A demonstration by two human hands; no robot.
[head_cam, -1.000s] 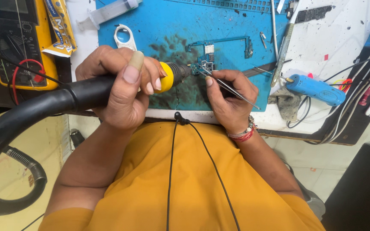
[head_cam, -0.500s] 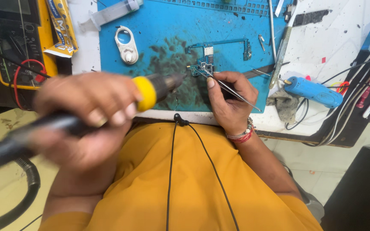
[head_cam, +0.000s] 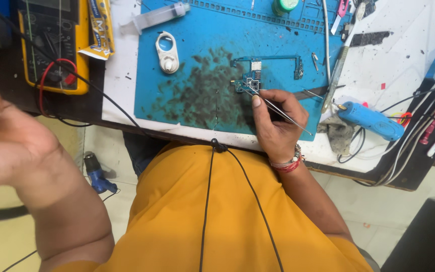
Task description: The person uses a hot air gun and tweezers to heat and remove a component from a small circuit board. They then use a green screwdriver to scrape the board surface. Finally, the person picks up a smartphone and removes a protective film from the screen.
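a: the left hand [head_cam: 11, 141] has swung off to the side, blurred; can't tell its grip.

b: right hand [head_cam: 276, 118] pinches tweezers [head_cam: 273, 107], tips on the small circuit board [head_cam: 251, 80] on the blue mat [head_cam: 192, 60].

a: looks thin, light, fragile; hold its edges.

Mat centre: bare blue mat [head_cam: 197, 65] is left open for passage.
Blocked right: glue gun [head_cam: 370, 121] and cables [head_cam: 409, 151].
Blocked left: multimeter [head_cam: 51, 45].
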